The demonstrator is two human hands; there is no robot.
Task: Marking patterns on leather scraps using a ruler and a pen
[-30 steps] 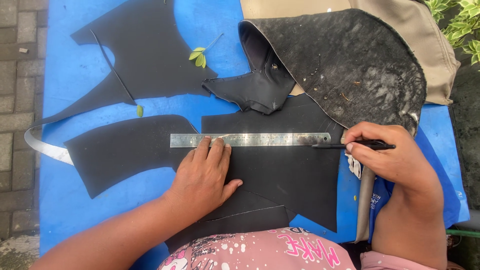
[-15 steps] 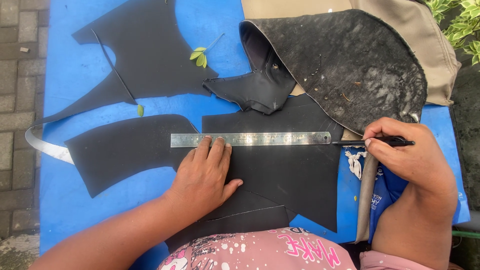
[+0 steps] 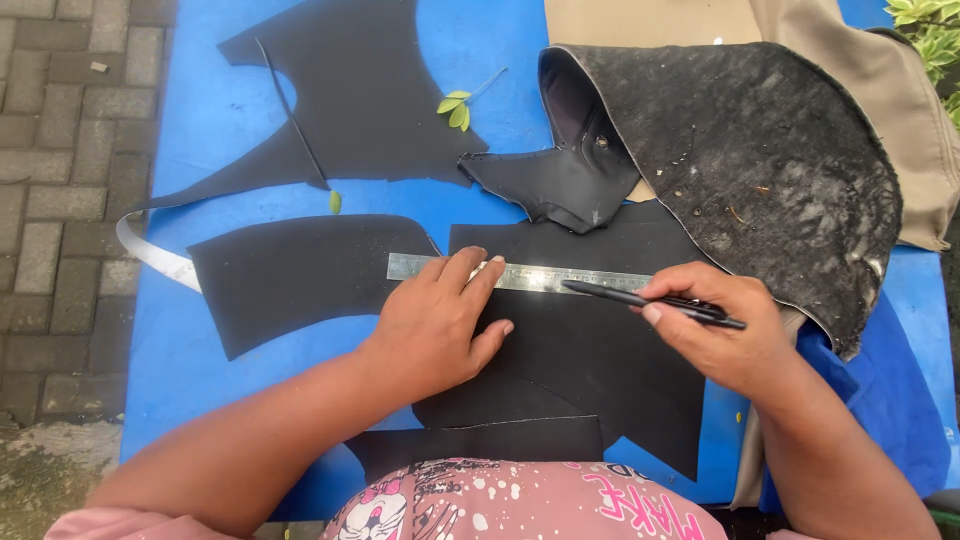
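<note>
Now, in the head view, the right hand (image 3: 725, 335), fingers gripping a black pen (image 3: 650, 300), has moved left along the steel ruler (image 3: 560, 277); the left hand (image 3: 440, 325) still presses it, fingers spread flat, onto the black sheet (image 3: 590, 370) on the blue tabletop (image 3: 200, 120), indicating line marking in progress.
</note>
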